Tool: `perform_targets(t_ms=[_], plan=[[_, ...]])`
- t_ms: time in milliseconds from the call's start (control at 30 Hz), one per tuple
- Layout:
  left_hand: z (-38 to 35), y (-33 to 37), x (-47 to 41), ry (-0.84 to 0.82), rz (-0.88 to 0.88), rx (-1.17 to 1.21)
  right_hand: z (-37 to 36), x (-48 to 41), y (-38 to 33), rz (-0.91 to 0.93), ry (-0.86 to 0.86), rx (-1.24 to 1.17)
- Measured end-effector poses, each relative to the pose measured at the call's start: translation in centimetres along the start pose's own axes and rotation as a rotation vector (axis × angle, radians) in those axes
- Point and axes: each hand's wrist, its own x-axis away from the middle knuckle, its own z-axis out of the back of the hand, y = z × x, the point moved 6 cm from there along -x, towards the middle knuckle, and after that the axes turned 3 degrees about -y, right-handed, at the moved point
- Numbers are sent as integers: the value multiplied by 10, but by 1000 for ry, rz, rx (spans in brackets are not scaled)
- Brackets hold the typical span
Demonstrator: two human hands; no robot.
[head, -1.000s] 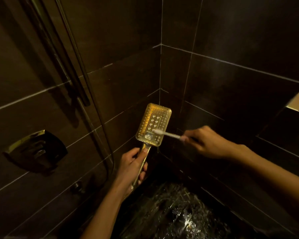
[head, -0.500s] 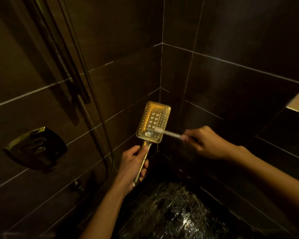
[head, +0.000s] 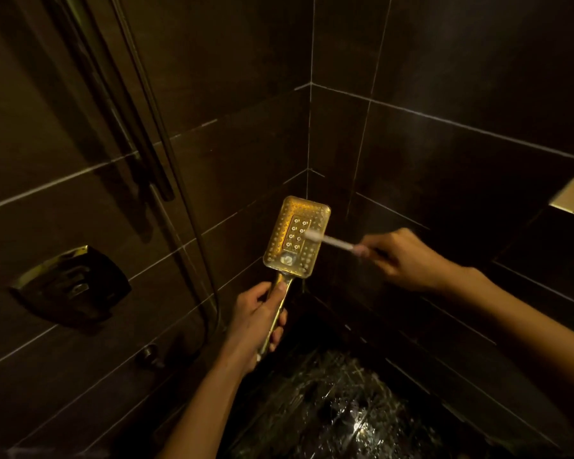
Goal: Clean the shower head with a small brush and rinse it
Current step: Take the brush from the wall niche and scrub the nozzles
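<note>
Shower head point(head: 285, 233) stands upright in the corner where the dark tiled walls point(head: 444, 77) meet, held up in front of you. Below your fingers, the glossy floor point(head: 345, 422) glints. Left of your left-hand fingers, a rail point(head: 120, 111) and a thin hose point(head: 179, 193) run down the wall. Further left, a shiny control plate point(head: 70, 286) is fixed to the tile, and a small round knob point(head: 150, 354) sits lower down, left of your wrist.

Your left hand point(head: 256, 323) grips the handle point(head: 280, 304), fingers wrapped round it and thumb laid up along the stem. The holed gold face rises above those fingers and is turned toward you. Your right hand point(head: 401, 256) pinches the thin end of the small brush point(head: 333, 241) in curled fingers. The white brush reaches left from those fingertips, and its blurred bristle end lies on the right side of the face.
</note>
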Motion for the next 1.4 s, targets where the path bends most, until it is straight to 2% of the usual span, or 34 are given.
perform_targets(t_ms=[67,167,200,300,333,433,567,667,700,800,933,1033,1067,1167,1200,1300,1333,1400], plan=[[1,0,0,2,-4,-7,-10,3,-4,34,-78,3],[1,-1,1,8,1,-12,5,1,12,-84,96,-18],[0,0,1,8,-1,-14,3,0,13,-92,101,-17],[0,0,2,6,-7,-27,-21,1,-3,8,-67,3],[0,1,2,6,-9,-30,-20,0,-1,-4,-52,6],[0,2,3,3,-8,-41,3,-2,14,-126,135,2],[-1,1,3,12,-15,-56,-16,0,-1,-19,-75,17],[-3,0,3,16,-14,-61,0,1,11,-110,87,1],[-3,-1,3,18,-15,-64,0,1,12,-121,85,-13],[-4,-2,3,24,-26,-77,-17,6,-3,-27,-82,-5],[-4,0,3,24,-32,-104,4,4,12,-152,111,-11],[-7,2,4,22,-50,-112,-14,3,-8,-15,-84,9],[-8,2,5,16,-57,-114,-15,3,-8,-6,-95,5],[-9,2,5,17,-47,-111,6,-4,7,-115,90,-2],[-9,2,5,16,-46,-111,6,-5,7,-116,75,-3],[-9,0,5,15,-54,-127,-13,-2,-11,-26,-126,12],[-8,-1,5,16,-56,-129,-11,-3,-8,-38,-94,18],[-8,-2,5,17,-56,-130,5,-5,6,-130,74,12]])
